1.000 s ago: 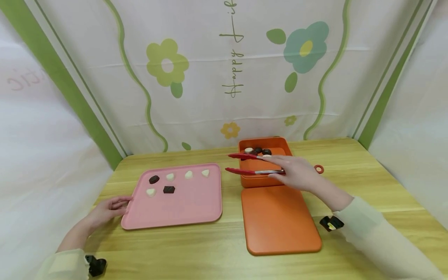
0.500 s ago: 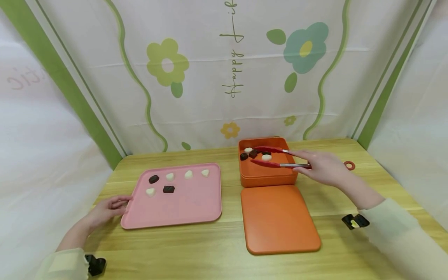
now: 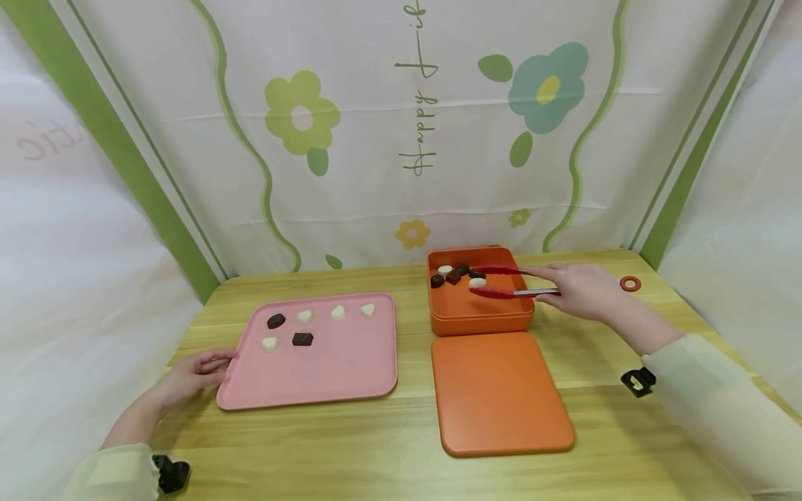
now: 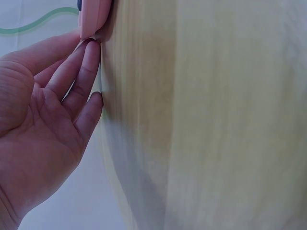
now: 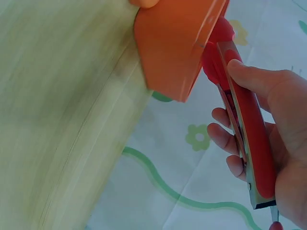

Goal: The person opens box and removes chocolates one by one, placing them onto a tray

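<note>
My right hand (image 3: pixel 583 291) grips red-tipped metal tongs (image 3: pixel 495 293), thumb on one arm and fingers on the other in the right wrist view. Their parted tips reach into an orange box (image 3: pixel 481 323), beside an oval white chocolate (image 3: pixel 477 283) and a dark one (image 3: pixel 477 274). Other dark chocolates and another white chocolate (image 3: pixel 445 270) lie at the box's left side. My left hand (image 3: pixel 191 376) touches the left rim of a pink tray (image 3: pixel 313 401), fingers lightly bent at its edge (image 4: pixel 93 21). On that tray sit several white heart-like chocolates and two dark ones (image 3: pixel 303 339).
An orange lid (image 3: pixel 503 396) lies flat in front of the box. Bare wooden table (image 3: pixel 351 445) runs along the front and between tray and box. A printed white curtain (image 3: pixel 370 139) stands behind the table. A red ring (image 3: pixel 630 283) shows beyond the right hand.
My right hand moved right with the tongs, bringing their tips from left of the box to over its inside, then slightly further right by the white chocolate. My left hand stayed put.
</note>
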A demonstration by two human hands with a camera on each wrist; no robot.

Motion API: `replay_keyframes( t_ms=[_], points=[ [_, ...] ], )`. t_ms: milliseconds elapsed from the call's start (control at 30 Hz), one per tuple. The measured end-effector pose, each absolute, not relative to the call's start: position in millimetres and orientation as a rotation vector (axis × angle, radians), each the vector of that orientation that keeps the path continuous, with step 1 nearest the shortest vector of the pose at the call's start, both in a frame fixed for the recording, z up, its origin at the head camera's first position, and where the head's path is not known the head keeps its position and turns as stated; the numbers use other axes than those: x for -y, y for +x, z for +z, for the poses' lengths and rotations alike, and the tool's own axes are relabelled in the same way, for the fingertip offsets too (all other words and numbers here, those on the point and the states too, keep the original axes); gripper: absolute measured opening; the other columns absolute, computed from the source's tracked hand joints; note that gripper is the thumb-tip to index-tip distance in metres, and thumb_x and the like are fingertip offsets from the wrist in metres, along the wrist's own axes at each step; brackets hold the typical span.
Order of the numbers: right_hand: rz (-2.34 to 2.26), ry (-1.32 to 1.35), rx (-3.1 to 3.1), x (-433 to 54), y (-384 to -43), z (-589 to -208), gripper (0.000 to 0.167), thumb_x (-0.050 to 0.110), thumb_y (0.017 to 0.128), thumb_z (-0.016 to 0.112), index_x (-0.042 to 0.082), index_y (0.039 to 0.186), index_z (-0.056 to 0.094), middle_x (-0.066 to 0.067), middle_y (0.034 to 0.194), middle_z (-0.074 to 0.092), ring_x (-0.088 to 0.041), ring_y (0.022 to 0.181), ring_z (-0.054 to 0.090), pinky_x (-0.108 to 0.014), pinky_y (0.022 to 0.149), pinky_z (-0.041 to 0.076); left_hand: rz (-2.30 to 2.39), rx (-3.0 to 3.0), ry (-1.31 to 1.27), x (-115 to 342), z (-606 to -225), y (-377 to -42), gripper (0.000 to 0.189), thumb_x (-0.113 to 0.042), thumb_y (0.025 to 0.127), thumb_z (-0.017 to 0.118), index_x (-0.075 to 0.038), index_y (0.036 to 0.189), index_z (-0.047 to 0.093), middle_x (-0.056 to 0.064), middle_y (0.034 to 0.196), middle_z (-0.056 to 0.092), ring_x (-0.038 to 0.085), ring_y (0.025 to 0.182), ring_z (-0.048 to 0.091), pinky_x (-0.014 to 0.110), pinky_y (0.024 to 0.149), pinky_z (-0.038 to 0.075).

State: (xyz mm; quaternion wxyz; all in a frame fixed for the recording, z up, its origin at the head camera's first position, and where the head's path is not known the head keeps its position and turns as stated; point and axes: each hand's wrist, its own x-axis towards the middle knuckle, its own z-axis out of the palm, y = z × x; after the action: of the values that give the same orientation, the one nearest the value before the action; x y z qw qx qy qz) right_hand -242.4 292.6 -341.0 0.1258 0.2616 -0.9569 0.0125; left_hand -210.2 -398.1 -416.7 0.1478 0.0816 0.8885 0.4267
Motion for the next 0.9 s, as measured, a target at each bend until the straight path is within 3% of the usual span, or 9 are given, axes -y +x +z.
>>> replay_keyframes(
  t_ms=[167, 300, 433, 900],
  points=[
    [-0.002, 0.753, 2.829, -292.7, -251.0, -344.1, 0.05, 0.029, 0.083, 0.078, 0.012, 0.128, 0.065, -0.015, 0.107, 0.069, -0.029, 0.08, 0.066, -0.038, 0.05, 0.046, 1.198, -2.579, 0.241, 396.2, -415.9, -209.2, 0.052, -0.014, 0.096, 0.063, 0.014, 0.135, 0.045, 0.034, 0.134, 0.048, 0.035, 0.12, 0.053, 0.016, 0.082, 0.045],
    [-0.034, 0.762, 2.854, -290.6, -256.3, -346.9, 0.051, 0.029, 0.082, 0.078, 0.01, 0.127, 0.065, -0.015, 0.102, 0.069, -0.029, 0.079, 0.065, -0.039, 0.052, 0.046, 1.229, -2.568, 0.239, 396.2, -415.9, -209.0, 0.051, -0.012, 0.095, 0.064, 0.015, 0.135, 0.045, 0.034, 0.134, 0.047, 0.015, 0.114, 0.056, 0.015, 0.082, 0.045],
    [-0.05, 0.757, 2.868, -288.8, -259.0, -348.5, 0.051, 0.028, 0.082, 0.078, 0.01, 0.127, 0.066, -0.01, 0.094, 0.069, -0.024, 0.072, 0.062, -0.038, 0.051, 0.045, 1.264, -2.555, 0.238, 397.0, -417.5, -209.5, 0.052, -0.011, 0.094, 0.064, 0.016, 0.134, 0.045, 0.034, 0.134, 0.047, -0.01, 0.103, 0.05, 0.015, 0.082, 0.045],
    [-0.059, 0.746, 2.906, -284.1, -262.3, -349.6, 0.048, 0.029, 0.084, 0.076, 0.009, 0.126, 0.066, 0.003, 0.07, 0.055, -0.015, 0.057, 0.049, -0.033, 0.046, 0.039, 1.283, -2.564, 0.252, 397.8, -420.1, -209.8, 0.051, -0.009, 0.094, 0.065, 0.016, 0.133, 0.046, 0.035, 0.132, 0.049, -0.013, 0.1, 0.049, 0.014, 0.082, 0.045]
  ],
)
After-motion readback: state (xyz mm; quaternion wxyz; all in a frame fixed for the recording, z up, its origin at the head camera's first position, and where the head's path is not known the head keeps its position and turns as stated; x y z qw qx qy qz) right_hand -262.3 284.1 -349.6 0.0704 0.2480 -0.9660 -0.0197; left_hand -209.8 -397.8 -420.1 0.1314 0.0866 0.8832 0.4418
